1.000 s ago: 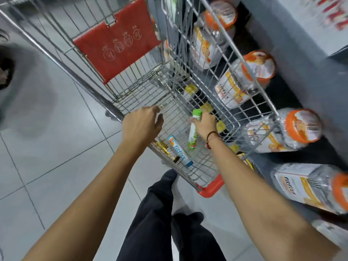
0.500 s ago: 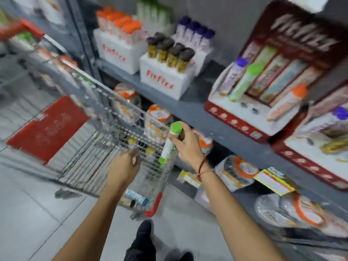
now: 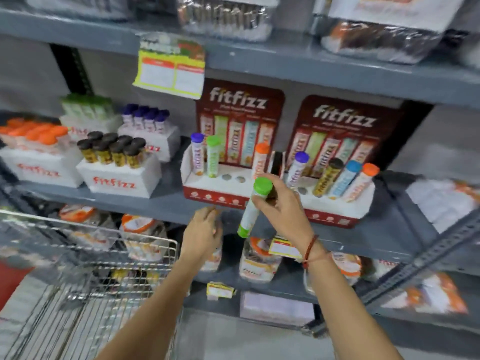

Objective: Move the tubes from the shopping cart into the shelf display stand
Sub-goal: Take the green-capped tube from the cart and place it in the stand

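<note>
My right hand [image 3: 284, 209] grips a white tube with a green cap [image 3: 253, 209], held tilted just in front of the shelf edge. Behind it stands the left red-and-white display stand [image 3: 207, 196] with a purple-capped, a green-capped and an orange-capped tube upright in it and two round holes showing. A second display stand [image 3: 335, 214] to the right holds several tubes. My left hand [image 3: 201, 235] hovers below the shelf edge, fingers loosely curled, nothing seen in it. The wire shopping cart [image 3: 109, 255] is at the lower left.
White boxes [image 3: 117, 181] of capped tubes stand on the shelf at left. Orange-lidded jars [image 3: 255, 263] fill the shelf below. A yellow price tag [image 3: 170, 74] hangs from the grey shelf above. A slanted metal upright [image 3: 426, 258] crosses at right.
The green-capped tube went from the cart floor up to the shelf in my right hand. My left hand left the cart rim and rose toward the shelf edge. The view swung from cart to shelf.
</note>
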Demonstrator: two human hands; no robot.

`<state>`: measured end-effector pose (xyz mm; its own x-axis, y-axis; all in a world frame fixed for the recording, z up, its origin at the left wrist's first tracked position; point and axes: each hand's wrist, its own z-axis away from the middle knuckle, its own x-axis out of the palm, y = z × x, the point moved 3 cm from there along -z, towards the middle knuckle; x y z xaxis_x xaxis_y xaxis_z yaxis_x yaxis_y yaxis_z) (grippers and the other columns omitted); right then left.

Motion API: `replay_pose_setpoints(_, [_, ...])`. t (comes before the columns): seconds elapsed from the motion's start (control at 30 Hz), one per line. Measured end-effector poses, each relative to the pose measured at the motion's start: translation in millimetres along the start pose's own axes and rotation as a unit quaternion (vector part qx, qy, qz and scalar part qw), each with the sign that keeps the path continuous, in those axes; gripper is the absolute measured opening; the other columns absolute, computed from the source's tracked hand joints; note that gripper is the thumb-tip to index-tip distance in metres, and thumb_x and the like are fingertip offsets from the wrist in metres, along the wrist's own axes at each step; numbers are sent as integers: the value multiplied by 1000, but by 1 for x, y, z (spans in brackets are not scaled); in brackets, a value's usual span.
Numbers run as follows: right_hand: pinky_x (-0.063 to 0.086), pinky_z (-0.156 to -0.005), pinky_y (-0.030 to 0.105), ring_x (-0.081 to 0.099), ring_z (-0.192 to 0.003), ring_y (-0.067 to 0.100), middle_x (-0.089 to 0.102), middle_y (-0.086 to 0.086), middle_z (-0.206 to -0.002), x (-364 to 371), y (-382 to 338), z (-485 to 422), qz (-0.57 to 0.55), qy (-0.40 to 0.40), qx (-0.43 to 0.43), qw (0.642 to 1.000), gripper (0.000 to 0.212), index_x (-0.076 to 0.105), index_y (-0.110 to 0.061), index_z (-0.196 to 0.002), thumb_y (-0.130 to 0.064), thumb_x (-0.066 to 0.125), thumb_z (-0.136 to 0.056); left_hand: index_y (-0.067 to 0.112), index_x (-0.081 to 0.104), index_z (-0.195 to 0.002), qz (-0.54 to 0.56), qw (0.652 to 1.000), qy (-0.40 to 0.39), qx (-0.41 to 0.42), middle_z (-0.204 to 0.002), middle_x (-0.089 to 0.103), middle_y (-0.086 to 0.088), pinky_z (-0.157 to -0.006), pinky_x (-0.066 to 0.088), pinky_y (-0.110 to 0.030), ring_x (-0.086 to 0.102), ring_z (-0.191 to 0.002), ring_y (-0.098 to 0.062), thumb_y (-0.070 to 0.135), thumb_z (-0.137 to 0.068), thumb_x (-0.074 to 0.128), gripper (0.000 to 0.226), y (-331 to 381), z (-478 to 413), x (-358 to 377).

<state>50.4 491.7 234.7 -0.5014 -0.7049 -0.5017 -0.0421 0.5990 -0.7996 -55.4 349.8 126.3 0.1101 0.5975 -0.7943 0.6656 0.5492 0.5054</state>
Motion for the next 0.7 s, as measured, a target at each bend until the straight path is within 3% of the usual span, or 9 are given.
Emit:
replay_pose_setpoints(0.07, [41, -63, -1, 55, -70, 4, 58, -12, -87, -20, 2, 1, 19, 19, 10, 1000, 42, 50, -13, -126, -15, 63, -87, -2, 55, -118, 11, 1000, -16, 24, -124, 58, -22, -91, 49, -47, 55, -113, -39, 5, -82, 60, 37, 18, -7, 14])
replay_pose_setpoints(0.17, [42, -61, 2, 57, -72, 9, 60, -5, -94, -46, 3, 1, 60, 40, 10, 997, 42, 49, -15, -125, -19, 63, -86, 2, 54, -122, -3, 996, -42, 81, -130, 55, -21, -94, 48, -48, 52, -119, -37, 12, -85, 61, 39, 40, -9, 36])
replay_pose_setpoints(0.3, [50, -77, 31, 61, -86, 22, 63, 3, -108, -74, 5, 0, 95, 54, 19, 994, 38, 51, -17, -122, -22, 63, -86, 10, 43, -133, -49, 984, -97, 142, -144, 44, -12, -111, 30, -44, 37, -135, -27, 27, -92, 51, 46, 54, -4, 64])
replay_pose_setpoints(0.4, [46, -79, 28, 58, -91, 18, 61, 4, -114, -90, 11, -6, 129, 51, 36, 990, 42, 52, -14, -124, -21, 65, -85, 13, 31, -140, -77, 978, -126, 144, -151, 32, -7, -118, 14, -38, 24, -141, -20, 35, -95, 40, 51, 50, 1, 79])
replay_pose_setpoints(0.53, [33, -75, 14, 57, -98, 19, 61, 10, -117, -108, 17, -18, 185, 44, 37, 981, 38, 61, -12, -117, -18, 68, -81, 11, 34, -139, -77, 978, -115, 158, -149, 37, -9, -117, 15, -40, 28, -140, -22, 36, -95, 42, 51, 46, 3, 82])
replay_pose_setpoints(0.7, [33, -84, 22, 54, -107, 24, 60, 12, -120, -119, 19, -32, 230, 48, 46, 971, 37, 62, -18, -119, -22, 68, -82, 12, 33, -140, -84, 975, -126, 159, -149, 36, -8, -116, 14, -40, 28, -140, -22, 36, -94, 44, 52, 42, 0, 85])
